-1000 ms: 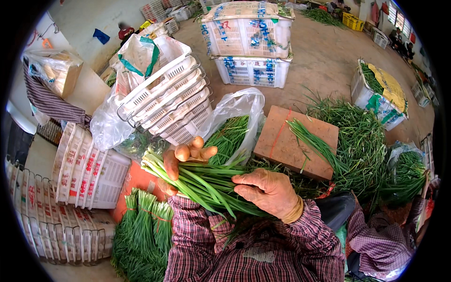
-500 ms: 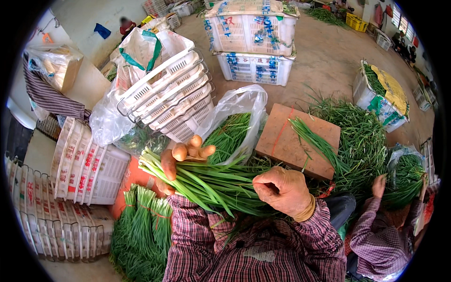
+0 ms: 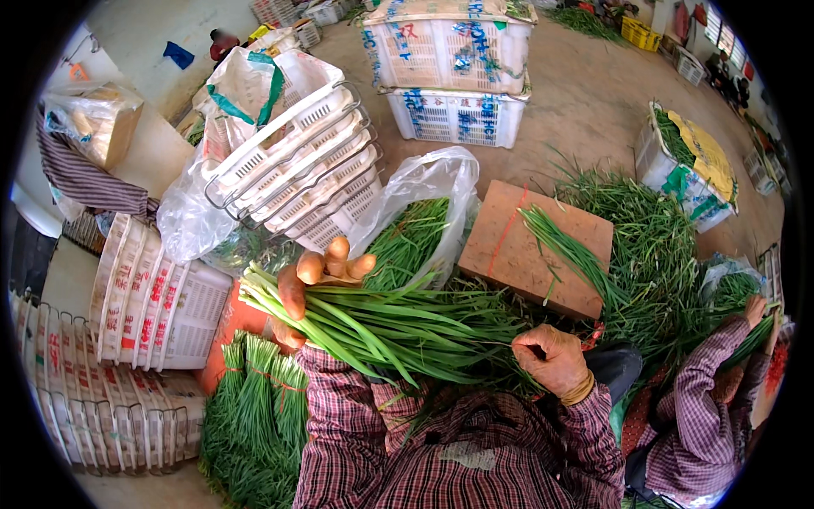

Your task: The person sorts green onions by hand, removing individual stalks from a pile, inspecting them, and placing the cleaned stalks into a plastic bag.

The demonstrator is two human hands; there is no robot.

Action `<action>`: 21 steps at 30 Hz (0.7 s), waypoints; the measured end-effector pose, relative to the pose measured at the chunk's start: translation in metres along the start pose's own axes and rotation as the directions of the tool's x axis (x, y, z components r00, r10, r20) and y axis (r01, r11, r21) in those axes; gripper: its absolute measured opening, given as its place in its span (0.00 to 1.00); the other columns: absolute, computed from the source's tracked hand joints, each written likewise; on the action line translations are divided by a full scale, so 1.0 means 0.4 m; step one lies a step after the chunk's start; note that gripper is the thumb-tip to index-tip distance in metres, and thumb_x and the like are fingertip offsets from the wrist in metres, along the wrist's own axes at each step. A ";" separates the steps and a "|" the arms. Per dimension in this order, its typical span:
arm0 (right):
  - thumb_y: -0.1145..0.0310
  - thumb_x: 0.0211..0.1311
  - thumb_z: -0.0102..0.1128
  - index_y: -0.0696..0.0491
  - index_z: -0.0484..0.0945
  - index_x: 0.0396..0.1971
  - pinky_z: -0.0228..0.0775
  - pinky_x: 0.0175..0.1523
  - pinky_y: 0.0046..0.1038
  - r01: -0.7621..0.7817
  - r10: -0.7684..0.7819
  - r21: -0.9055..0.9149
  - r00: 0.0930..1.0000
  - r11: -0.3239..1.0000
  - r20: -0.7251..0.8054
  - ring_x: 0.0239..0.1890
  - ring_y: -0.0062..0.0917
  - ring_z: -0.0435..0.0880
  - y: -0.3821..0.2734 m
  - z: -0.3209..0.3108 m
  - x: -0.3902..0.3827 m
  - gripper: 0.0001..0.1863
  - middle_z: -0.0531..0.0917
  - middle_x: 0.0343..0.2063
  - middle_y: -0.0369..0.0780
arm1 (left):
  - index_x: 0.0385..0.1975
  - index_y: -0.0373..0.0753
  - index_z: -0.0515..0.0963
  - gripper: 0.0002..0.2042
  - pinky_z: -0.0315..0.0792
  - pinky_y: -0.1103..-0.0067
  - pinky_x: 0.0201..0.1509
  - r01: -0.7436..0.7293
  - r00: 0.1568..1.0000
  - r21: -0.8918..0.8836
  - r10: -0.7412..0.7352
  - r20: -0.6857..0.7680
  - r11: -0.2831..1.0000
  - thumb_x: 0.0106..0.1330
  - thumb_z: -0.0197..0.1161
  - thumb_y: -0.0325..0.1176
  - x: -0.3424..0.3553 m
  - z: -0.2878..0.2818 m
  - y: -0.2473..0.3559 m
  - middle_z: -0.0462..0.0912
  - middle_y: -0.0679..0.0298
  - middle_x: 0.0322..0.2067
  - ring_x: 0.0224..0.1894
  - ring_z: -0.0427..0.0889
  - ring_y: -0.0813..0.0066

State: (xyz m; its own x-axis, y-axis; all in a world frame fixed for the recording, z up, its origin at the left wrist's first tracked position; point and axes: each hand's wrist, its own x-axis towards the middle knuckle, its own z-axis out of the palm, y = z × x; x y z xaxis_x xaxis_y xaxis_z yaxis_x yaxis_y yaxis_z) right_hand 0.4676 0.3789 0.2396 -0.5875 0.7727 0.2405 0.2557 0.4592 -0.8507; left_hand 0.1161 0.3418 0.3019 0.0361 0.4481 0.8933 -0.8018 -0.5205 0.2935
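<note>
In my left hand (image 3: 318, 276), fingers wrapped round the pale stem end, lies a loose bunch of garlic chives (image 3: 398, 327). Its green leaves fan out to the right across my lap. My right hand (image 3: 551, 360) is closed in a pinch just beyond the leaf tips; what it pinches is too thin to make out. On the brick-coloured block (image 3: 492, 242) ahead lie a few loose chives (image 3: 564, 246), beside a red band stretched over it. Tied chive bundles (image 3: 259, 407) stand at my left, stems up.
An open plastic bag of chives (image 3: 415, 242) lies ahead, near stacked white crates (image 3: 297, 161). More crates (image 3: 161, 297) stand at left. A large heap of chives (image 3: 653, 263) spreads right of the block. A co-worker's arm (image 3: 712, 365) reaches over chives at far right.
My right hand has moved right and slightly down, away from the bunch. The left hand and its chives have shifted slightly left. At far right the co-worker's hands have moved.
</note>
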 end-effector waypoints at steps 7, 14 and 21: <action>0.65 0.57 0.64 0.51 0.81 0.30 0.74 0.29 0.33 0.078 0.296 -0.828 0.912 0.555 0.284 0.26 0.33 0.84 0.161 -0.018 -0.118 0.06 0.82 0.25 0.40 | 0.37 0.41 0.78 0.12 0.46 0.44 0.75 -0.015 0.993 0.035 0.019 -0.120 0.999 0.53 0.70 0.29 -0.007 0.000 -0.022 0.70 0.56 0.64 0.75 0.48 0.49; 0.63 0.57 0.68 0.45 0.80 0.44 0.72 0.26 0.29 0.437 -0.436 -0.251 0.898 0.864 0.065 0.23 0.26 0.82 -0.167 0.018 0.090 0.14 0.83 0.26 0.32 | 0.38 0.44 0.76 0.13 0.53 0.49 0.75 0.092 0.955 0.133 -0.050 -0.292 0.987 0.53 0.70 0.30 -0.017 0.007 -0.043 0.73 0.59 0.63 0.73 0.58 0.53; 0.68 0.56 0.68 0.48 0.80 0.50 0.73 0.28 0.28 0.517 -0.541 -0.310 0.841 0.798 0.014 0.26 0.27 0.83 -0.256 0.124 0.150 0.19 0.85 0.34 0.36 | 0.41 0.40 0.73 0.14 0.60 0.49 0.72 0.123 0.920 0.077 -0.085 -0.382 0.989 0.55 0.65 0.27 -0.010 0.045 -0.058 0.75 0.59 0.59 0.69 0.65 0.49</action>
State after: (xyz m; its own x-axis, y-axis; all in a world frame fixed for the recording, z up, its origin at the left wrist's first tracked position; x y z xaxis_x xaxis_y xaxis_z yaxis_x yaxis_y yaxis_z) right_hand 0.3682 0.3565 0.3181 -0.6428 0.3958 0.6558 0.1379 0.9020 -0.4092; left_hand 0.1453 0.3392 0.2975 -0.1265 0.7345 0.6668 -0.7431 -0.5154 0.4267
